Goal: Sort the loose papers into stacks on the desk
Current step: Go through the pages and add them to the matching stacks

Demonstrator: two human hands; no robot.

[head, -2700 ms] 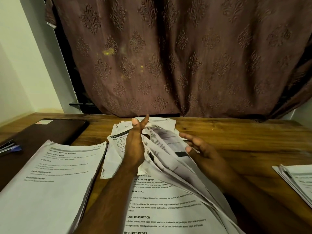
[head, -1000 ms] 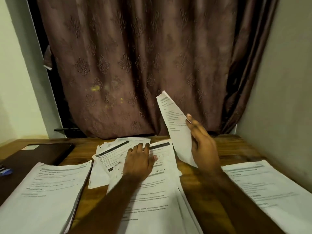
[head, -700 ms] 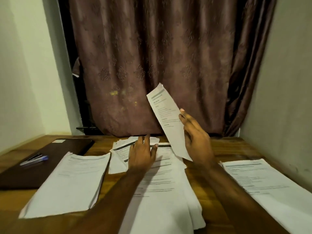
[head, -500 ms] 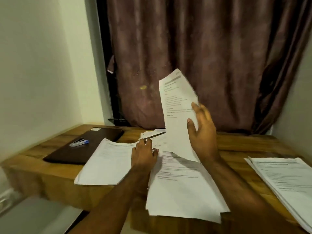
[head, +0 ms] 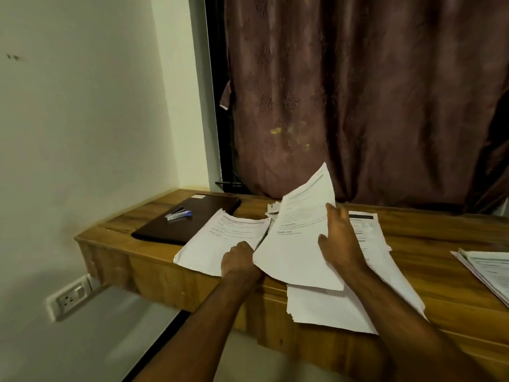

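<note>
Resting on a light brown wooden desk [head: 454,274] are three groups of white printed paper. A single white printed sheet [head: 297,238] is held up off the desk by the right hand [head: 341,241], tilted with its top edge toward the brown patterned curtain [head: 371,92]; the thumb lies on the printed face and the fingers are curled behind the sheet's right edge, so a pinch is formed on it. The sheet's lower left part is passed over the left hand [head: 238,259], which is placed at the near edge of the left white paper stack [head: 220,238]. The left hand's fingers are bent and partly hidden under the raised sheet, so it cannot be told with certainty whether paper is gripped by them or merely touched. Below and behind the raised sheet a loose, uneven middle pile of white papers [head: 363,285] is spread, its near corner hanging over the front of the desk. A third white paper stack [head: 487,268] is seen well apart at the right border, cut off by it. Just beside the left stack, toward the wall, a flat dark brown closed laptop [head: 187,219] is laid, and on its lid a blue-and-white pen [head: 179,214] is lying. A white wall socket [head: 70,297] is fixed low on the pale wall [head: 82,119] below the desk's left end.
</note>
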